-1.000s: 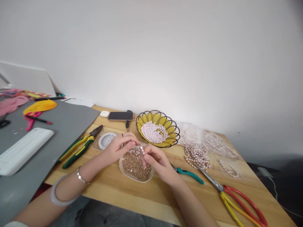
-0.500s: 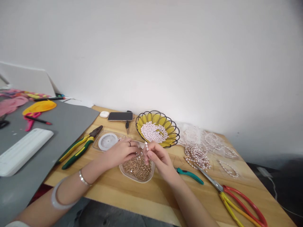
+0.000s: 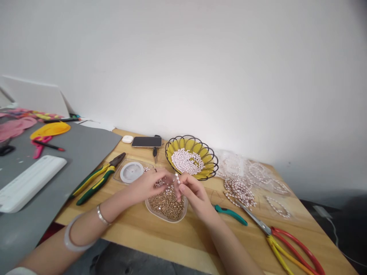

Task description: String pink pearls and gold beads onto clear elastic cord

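My right hand (image 3: pixel 195 194) pinches a short strand of pale pink beads (image 3: pixel 177 178) between thumb and fingertips, above the white dish's near half. My left hand (image 3: pixel 151 184) comes in from the left, its thumb and fingers drawn together close to the strand's upper end. What lies between those left fingertips is too small to make out. Below both hands, small gold beads (image 3: pixel 166 205) fill the dish (image 3: pixel 151 214), with some paler beads among them. Behind the hands stands a yellow basket with a black wire rim (image 3: pixel 210 162), holding loose pink beads (image 3: pixel 186 161).
Left of the dish lie a spool in a clear box (image 3: pixel 131 172) and green-yellow pliers (image 3: pixel 99 177). A phone (image 3: pixel 147 142) lies behind. To the right are bead strands (image 3: pixel 240 192), bagged bead loops (image 3: pixel 258 173), a teal-handled tool (image 3: pixel 231 214) and large scissors (image 3: pixel 282 238).
My left fingers have moved up and right, from just over the gold beads to the strand in my right hand. The right hand stays nearly in place, still pinching the strand.
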Motion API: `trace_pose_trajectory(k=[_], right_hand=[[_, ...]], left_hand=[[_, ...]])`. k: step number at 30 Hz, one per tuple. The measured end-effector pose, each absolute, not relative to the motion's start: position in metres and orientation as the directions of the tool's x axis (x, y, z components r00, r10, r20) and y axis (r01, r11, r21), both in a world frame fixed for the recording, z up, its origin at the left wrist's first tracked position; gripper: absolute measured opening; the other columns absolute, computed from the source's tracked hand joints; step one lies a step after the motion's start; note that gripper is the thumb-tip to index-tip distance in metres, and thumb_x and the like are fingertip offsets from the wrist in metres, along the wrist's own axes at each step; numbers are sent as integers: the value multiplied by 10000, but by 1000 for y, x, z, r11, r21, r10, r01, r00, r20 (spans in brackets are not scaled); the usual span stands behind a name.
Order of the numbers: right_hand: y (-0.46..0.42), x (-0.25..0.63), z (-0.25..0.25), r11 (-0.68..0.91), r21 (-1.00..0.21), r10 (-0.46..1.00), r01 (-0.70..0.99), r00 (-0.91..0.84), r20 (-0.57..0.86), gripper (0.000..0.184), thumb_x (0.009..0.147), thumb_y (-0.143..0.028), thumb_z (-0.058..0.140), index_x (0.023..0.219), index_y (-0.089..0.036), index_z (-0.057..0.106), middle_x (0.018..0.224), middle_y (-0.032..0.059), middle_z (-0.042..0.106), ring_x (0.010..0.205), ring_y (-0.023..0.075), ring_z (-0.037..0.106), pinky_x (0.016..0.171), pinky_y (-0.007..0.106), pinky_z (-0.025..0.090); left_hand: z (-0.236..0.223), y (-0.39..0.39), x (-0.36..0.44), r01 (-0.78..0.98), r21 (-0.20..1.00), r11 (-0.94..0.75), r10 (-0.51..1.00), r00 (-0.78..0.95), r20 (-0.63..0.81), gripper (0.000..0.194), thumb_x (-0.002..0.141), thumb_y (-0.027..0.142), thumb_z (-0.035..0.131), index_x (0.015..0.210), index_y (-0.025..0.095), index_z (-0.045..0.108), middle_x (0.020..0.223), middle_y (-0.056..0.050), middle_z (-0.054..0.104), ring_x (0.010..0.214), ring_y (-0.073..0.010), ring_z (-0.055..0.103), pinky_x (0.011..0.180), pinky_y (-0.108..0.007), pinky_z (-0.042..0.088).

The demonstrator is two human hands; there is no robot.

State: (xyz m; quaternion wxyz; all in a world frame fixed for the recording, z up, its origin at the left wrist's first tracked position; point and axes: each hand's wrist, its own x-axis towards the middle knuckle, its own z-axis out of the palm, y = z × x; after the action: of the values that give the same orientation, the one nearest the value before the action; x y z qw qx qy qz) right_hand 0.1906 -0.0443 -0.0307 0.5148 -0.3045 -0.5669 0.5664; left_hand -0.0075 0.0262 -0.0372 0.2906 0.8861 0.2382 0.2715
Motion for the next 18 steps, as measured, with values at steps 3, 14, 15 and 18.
trace_pose_trajectory(k=[3, 14, 15, 18], right_hand=[[-44, 192, -33, 156, -948, 924, -277, -297, 239, 287, 973, -413, 582, 791, -196, 536, 657, -23, 536, 602, 138, 477, 623, 281, 386], [-47, 189, -27, 37, -974, 915, -222, -385, 123, 327, 937, -447, 624, 760, -190, 525, 613, -33, 531, 568, 126, 443, 608, 270, 344], [-47, 189, -27, 31, -976, 916, -214, -386, 113, 332, 931, -453, 630, 759, -191, 523, 611, -35, 530, 563, 124, 444, 605, 268, 346], [-47, 189, -25, 25, -981, 915, -191, -392, 99, 345, 923, -468, 634, 752, -190, 521, 613, -34, 529, 552, 120, 442, 599, 267, 352]], left_hand=[[-27, 24, -8, 124, 805, -580, 679, 619, 393, 136, 872, 117, 621, 996, 175, 626, 896, -37, 696, 824, -164, 649, 754, -294, 528], [-23, 28, -13, -226, 899, -375, 810, 392, 436, 196, 838, 147, 710, 1028, 158, 662, 909, -70, 748, 835, -158, 706, 761, -279, 586], [-24, 28, -13, -231, 903, -363, 814, 393, 428, 194, 841, 150, 711, 1029, 161, 666, 909, -70, 751, 837, -158, 709, 757, -274, 587], [-23, 29, -13, -239, 909, -342, 817, 403, 413, 182, 844, 160, 716, 1022, 164, 679, 903, -70, 757, 831, -157, 712, 738, -262, 586]])
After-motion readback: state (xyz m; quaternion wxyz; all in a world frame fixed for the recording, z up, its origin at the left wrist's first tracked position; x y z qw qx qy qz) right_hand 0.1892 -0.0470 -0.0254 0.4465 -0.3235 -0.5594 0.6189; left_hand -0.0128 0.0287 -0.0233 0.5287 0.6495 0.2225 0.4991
